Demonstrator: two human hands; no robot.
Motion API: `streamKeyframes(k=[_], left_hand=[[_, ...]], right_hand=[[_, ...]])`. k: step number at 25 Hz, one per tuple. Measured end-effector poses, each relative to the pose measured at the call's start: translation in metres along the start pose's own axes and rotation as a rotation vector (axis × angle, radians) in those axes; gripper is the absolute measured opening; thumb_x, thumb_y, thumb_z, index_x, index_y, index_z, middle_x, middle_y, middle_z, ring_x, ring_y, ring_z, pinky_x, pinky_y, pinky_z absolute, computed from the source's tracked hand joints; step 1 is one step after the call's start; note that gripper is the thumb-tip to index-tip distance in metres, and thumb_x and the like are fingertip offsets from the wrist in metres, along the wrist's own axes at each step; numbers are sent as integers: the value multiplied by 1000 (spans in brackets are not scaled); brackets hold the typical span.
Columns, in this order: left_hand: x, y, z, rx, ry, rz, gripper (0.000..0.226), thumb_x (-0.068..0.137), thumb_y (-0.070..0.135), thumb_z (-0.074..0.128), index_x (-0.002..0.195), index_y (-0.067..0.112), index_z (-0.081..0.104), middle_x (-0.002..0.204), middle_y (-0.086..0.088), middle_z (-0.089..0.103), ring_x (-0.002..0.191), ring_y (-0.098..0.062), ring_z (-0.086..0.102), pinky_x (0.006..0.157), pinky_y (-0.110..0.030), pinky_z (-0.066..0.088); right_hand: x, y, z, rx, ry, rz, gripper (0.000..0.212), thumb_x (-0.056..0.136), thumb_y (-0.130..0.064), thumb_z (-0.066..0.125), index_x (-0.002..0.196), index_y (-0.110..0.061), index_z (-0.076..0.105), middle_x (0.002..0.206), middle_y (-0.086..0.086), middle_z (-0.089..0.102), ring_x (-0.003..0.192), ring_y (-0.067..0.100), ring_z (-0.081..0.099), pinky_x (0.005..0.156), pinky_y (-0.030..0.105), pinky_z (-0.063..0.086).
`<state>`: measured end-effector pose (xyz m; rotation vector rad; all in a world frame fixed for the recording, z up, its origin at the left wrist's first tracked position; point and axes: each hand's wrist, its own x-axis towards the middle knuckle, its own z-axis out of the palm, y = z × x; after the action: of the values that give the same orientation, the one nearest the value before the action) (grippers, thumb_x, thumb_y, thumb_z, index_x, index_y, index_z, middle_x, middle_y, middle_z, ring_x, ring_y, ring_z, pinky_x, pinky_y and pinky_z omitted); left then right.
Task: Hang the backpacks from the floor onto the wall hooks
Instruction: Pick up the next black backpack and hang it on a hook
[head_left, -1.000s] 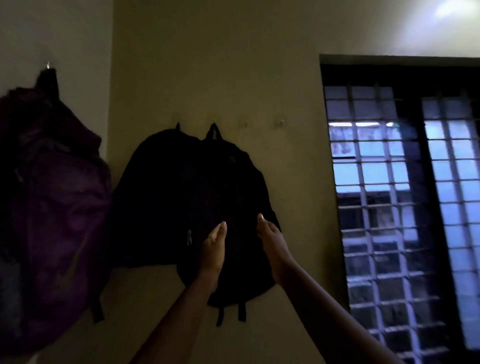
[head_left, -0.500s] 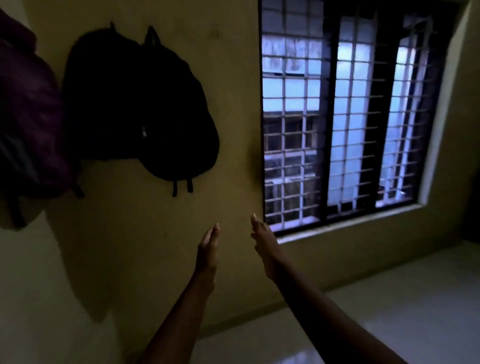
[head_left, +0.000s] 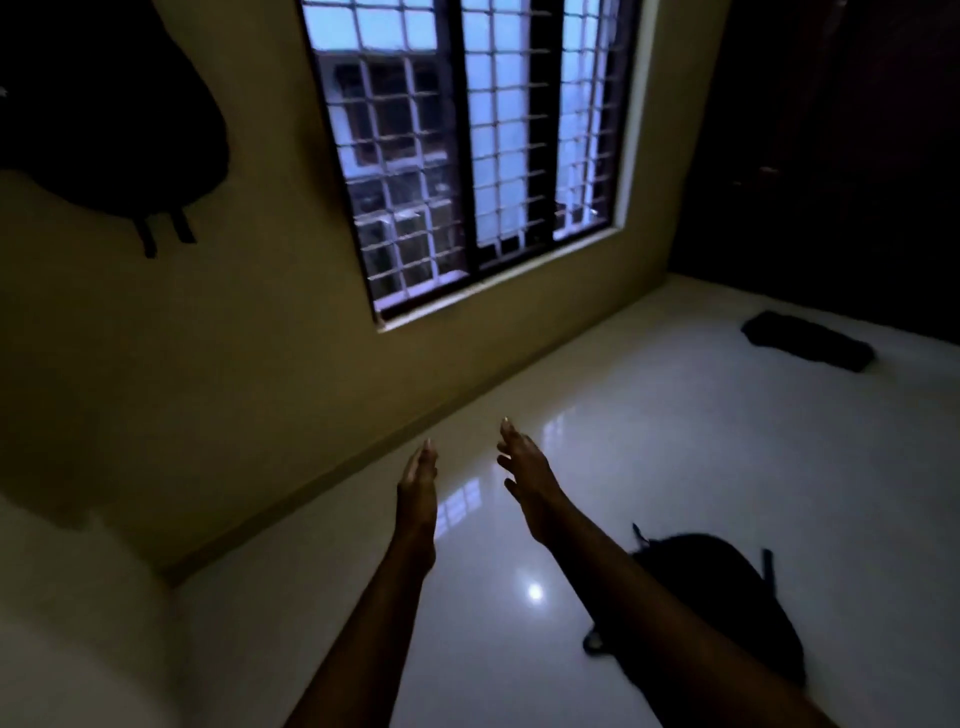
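Above the glossy floor, left hand and right hand stretch forward empty, fingers straight. A black backpack lies toward the floor's near right edge.

Bare forearms end in the bare left hand and right hand.

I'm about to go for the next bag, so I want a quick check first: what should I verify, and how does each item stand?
1. Hands free: left hand and right hand open, holding nothing: ok.
2. Floor backpack located, lower right: ok.
3. Its handle visible: right forearm covers part: cannot tell.
4. A free hook available: none in view: cannot tell.
5. Hung backpack on the wall: ok.
6. Dark thing on the far floor is a backpack: cannot tell.
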<state>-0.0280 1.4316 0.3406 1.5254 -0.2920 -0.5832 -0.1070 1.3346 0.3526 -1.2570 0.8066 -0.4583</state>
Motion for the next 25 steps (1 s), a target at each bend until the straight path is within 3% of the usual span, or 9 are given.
streamKeyframes(k=[4,12,17,20,25], left_hand=[[-52,-42,34,26,-118,-120,50,93,43,40,137,19,44,147,-2,43,134,-21,41,111,-39,28],[-114,-104,137,69,-377,-282,50,95,40,39,140,20,38,150,-4,38,139,-22,34,113,-39,22],[-106,-150,242,142,-379,-359,49,94,39,42,138,17,43,147,-4,43,135,-19,38,109,-34,27],[-88,-195,323,183,-339,-429,44,96,35,40,135,16,45,139,-4,48,118,-13,44,97,-29,32],[-35,-325,394,217,-215,-628,46,95,36,40,135,15,47,142,-7,49,130,-22,45,103,-32,29]], right_hand=[[-56,37,-52,53,151,96,60,91,-55,41,138,-19,40,148,4,40,136,23,37,115,43,29],[-97,86,-186,182,404,164,54,96,-41,39,141,-12,36,150,11,36,139,26,34,113,40,27],[-67,123,-290,260,459,275,54,96,-43,38,143,-16,34,149,10,37,138,27,35,112,41,29],[-26,167,-366,203,454,420,53,96,-43,39,141,-15,36,147,9,41,135,26,39,110,39,32],[63,282,-441,-48,371,565,50,94,-35,49,137,-12,42,142,10,47,130,24,45,100,29,38]])
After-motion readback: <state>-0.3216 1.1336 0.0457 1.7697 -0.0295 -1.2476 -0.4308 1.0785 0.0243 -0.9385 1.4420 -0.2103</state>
